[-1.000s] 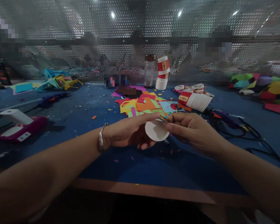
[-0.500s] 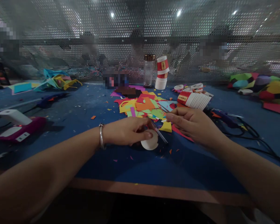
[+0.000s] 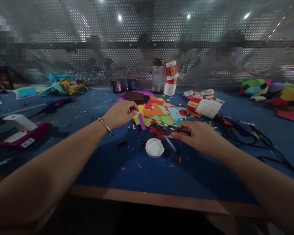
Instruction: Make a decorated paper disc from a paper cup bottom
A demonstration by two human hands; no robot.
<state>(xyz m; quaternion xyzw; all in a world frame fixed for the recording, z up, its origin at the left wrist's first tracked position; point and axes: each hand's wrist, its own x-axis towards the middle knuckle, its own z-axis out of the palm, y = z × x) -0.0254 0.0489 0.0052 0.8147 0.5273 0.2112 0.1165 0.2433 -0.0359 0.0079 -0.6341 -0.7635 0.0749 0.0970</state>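
Observation:
My left hand (image 3: 122, 113) hovers at the left edge of a pile of coloured paper scraps (image 3: 153, 109), fingers loosely bent and nothing visible between them. My right hand (image 3: 194, 134) is closed at the pile's near right side, on a thin dark tool (image 3: 174, 127) mostly hidden by the fingers. Between the hands, a small round white paper cup base (image 3: 155, 148) with a low ragged rim lies on the blue table. Beside it a clear glue stick (image 3: 170, 143) lies slantwise. A purple paper strip (image 3: 142, 121) is near my left fingers.
Behind the pile stand a glass bottle (image 3: 157, 76) and stacked paper cups (image 3: 171, 78). More nested cups (image 3: 204, 107) lie on the right, near a blue glue gun (image 3: 237, 125) and its cable. A purple power strip (image 3: 26, 135) sits left. A perforated screen (image 3: 137, 29) closes the back.
My left hand has let go of the white cup base and moved up and left to the paper pile. The base lies on the table. My right hand has shifted slightly down.

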